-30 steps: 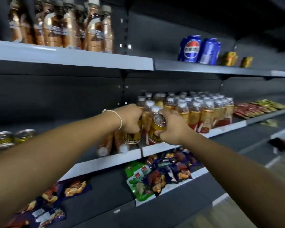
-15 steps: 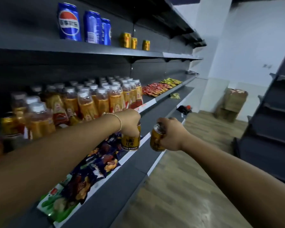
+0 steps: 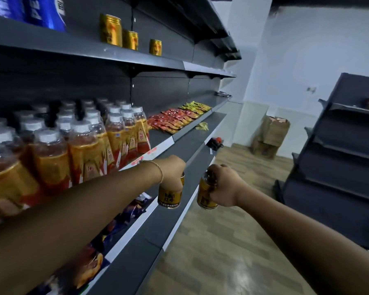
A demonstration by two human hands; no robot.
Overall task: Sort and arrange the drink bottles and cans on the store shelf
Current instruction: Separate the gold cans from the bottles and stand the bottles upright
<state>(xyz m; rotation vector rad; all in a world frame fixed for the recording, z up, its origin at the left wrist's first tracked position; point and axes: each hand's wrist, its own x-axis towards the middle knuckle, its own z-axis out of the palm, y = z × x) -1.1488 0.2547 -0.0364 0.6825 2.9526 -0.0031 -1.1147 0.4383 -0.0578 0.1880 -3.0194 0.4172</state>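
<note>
Standing beside the long dark shelving [image 3: 162, 88], I'd judge this the carrying step: a can in each hand, held in the air, wanting a place among its own kind. The sensible target looks to be the upper shelf [image 3: 83, 48], where a row of gold cans [image 3: 130, 39] stands upright, three of them loosely spaced, apart from the blue cans [image 3: 43, 11] at the left. To do it well, bring each can up level, set it flat beside that row with the label outward, and close the gaps. Placing one hand at a time seems safer, since that shelf sits high.

The left hand [image 3: 172, 167] grips the left can [image 3: 169, 195] from above, fingers curled round its top, so it hangs upright in front of the lower shelves. The right hand [image 3: 224, 186] wraps the right can [image 3: 206, 194] round its side. That can is tilted a little, near the other but not touching.

As for what holds what, two cardboard boxes [image 3: 273, 133] sit stacked on the floor by the far wall; their contents are too small to make out. The bottles [image 3: 83, 145] crowding the middle shelf are white-capped and hold amber drink nearly to the neck. The cans are opaque, and whether they are sealed I cannot tell.
</note>
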